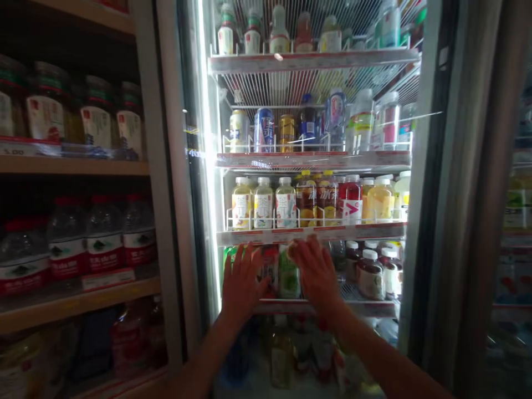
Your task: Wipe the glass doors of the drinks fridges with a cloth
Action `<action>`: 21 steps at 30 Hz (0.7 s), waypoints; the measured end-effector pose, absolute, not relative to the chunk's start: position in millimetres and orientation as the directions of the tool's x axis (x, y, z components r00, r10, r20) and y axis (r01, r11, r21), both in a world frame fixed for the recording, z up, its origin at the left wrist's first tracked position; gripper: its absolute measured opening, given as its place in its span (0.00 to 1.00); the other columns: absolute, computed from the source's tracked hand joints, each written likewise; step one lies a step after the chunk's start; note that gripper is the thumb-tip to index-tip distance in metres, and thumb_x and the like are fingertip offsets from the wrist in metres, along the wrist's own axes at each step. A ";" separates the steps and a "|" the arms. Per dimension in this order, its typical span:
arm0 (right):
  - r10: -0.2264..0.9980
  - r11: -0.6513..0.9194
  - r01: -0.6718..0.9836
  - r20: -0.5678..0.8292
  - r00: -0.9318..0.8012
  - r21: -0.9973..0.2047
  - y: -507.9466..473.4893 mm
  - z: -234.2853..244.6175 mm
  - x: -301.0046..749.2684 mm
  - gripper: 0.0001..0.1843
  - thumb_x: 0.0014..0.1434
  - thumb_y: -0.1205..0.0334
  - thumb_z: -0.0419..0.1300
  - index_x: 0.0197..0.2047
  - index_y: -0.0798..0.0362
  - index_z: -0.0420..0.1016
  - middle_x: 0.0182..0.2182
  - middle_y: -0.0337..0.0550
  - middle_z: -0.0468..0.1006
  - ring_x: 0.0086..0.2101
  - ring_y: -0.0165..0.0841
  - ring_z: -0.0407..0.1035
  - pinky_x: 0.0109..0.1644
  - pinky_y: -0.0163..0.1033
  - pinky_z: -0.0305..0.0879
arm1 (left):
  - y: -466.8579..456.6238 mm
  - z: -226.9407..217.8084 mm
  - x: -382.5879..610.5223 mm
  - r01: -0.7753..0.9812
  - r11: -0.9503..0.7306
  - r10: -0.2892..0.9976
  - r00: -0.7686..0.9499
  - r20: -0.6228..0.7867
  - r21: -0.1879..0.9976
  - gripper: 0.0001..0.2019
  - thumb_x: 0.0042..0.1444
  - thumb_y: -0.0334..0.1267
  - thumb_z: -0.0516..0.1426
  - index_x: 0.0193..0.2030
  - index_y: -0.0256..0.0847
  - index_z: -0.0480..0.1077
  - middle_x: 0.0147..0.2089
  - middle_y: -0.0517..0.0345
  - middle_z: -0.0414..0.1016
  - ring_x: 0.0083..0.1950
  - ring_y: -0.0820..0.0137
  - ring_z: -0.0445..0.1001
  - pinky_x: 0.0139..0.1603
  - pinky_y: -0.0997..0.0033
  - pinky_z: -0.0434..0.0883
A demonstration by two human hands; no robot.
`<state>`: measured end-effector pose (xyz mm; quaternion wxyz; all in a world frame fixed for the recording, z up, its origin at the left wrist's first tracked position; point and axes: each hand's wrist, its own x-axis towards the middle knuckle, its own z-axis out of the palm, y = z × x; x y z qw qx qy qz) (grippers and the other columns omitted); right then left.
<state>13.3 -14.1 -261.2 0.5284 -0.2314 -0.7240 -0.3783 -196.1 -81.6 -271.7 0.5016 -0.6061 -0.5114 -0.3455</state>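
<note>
Both my hands reach into an open drinks fridge at its fourth shelf (357, 307) from the top. My left hand (241, 282) lies with fingers spread against a red-labelled bottle (270, 269) at the shelf's left. My right hand (316, 271) rests with fingers stretched over the bottles beside a green-labelled bottle (288, 280), which stands between the two hands. Whether either hand grips a bottle is hidden by the hands themselves.
Dark jars with white lids (369, 271) stand to the right on the same shelf. The shelf above (311, 233) carries pale tea bottles (264, 202) and a red bottle (351, 199). Cans (264, 130) sit higher. Water bottles (103, 235) fill wooden shelves at left. The fridge door frame (432, 221) stands at right.
</note>
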 end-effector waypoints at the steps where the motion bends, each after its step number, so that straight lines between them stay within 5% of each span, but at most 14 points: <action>1: -0.079 0.619 0.699 0.914 -0.398 0.358 -17.1 -267.9 7.4 0.32 0.59 0.73 0.48 0.66 0.51 0.50 0.61 0.43 0.63 0.65 0.36 0.42 0.67 0.50 0.42 | -83.0 -272.7 -197.3 0.968 0.030 0.278 0.231 0.932 -0.249 0.29 0.59 0.46 0.51 0.65 0.38 0.52 0.66 0.46 0.57 0.71 0.61 0.42 0.68 0.53 0.45; 3: -0.084 0.632 0.663 0.887 -0.455 0.400 -20.4 -271.3 -0.8 0.31 0.58 0.73 0.48 0.65 0.51 0.55 0.59 0.42 0.65 0.65 0.35 0.42 0.68 0.48 0.42 | -85.9 -274.3 -200.4 0.968 0.039 0.300 0.224 0.927 -0.246 0.30 0.59 0.46 0.51 0.66 0.38 0.51 0.66 0.46 0.57 0.70 0.61 0.44 0.68 0.53 0.45; 8: -0.080 0.603 0.745 0.951 -0.298 0.285 -18.0 -245.5 -13.2 0.29 0.60 0.70 0.48 0.65 0.57 0.54 0.60 0.49 0.63 0.65 0.37 0.39 0.67 0.51 0.41 | -93.7 -281.2 -215.1 0.972 0.079 0.326 0.186 0.927 -0.223 0.29 0.59 0.45 0.52 0.65 0.38 0.52 0.66 0.45 0.56 0.70 0.58 0.44 0.67 0.50 0.48; 16: -0.137 0.670 0.496 0.749 -0.649 0.552 -35.2 -305.6 -31.0 0.29 0.55 0.74 0.48 0.61 0.53 0.61 0.62 0.39 0.60 0.65 0.35 0.42 0.69 0.47 0.37 | -111.2 -308.7 -254.3 0.967 0.166 0.416 0.109 0.903 -0.193 0.31 0.58 0.48 0.52 0.65 0.39 0.53 0.66 0.43 0.56 0.69 0.55 0.50 0.64 0.47 0.54; 21: -0.081 0.664 0.629 0.876 -0.476 0.404 -33.0 -279.6 -51.7 0.29 0.56 0.74 0.48 0.62 0.55 0.60 0.61 0.45 0.62 0.66 0.36 0.36 0.68 0.52 0.36 | -118.4 -318.6 -272.9 0.955 0.217 0.434 0.089 0.897 -0.200 0.33 0.57 0.51 0.52 0.65 0.37 0.52 0.66 0.41 0.55 0.69 0.53 0.50 0.63 0.48 0.56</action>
